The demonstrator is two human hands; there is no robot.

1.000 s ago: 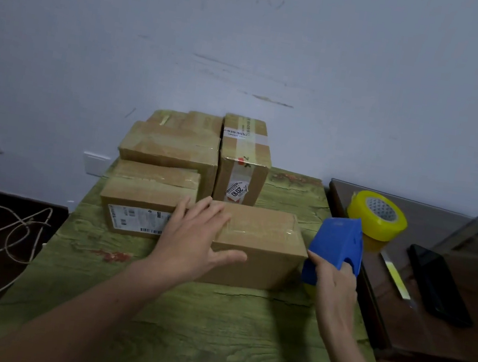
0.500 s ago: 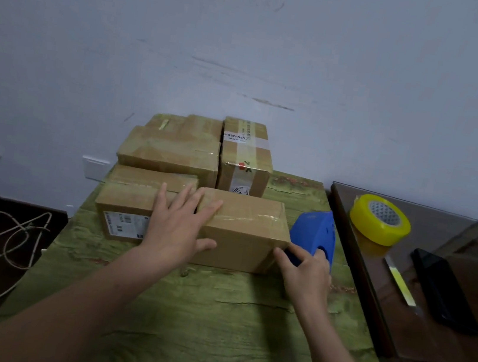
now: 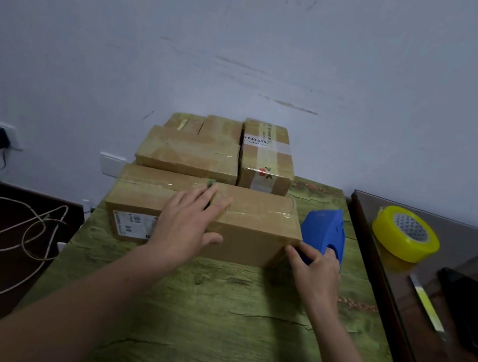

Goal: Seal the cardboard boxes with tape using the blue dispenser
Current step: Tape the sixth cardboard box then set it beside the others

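Part of the blue dispenser [image 3: 325, 231] is hidden by the right hand [image 3: 315, 273] gripping it beside the front box [image 3: 254, 232], on which the left hand [image 3: 184, 228] is laid flat. A rear box [image 3: 265, 163] is marked "030-555".
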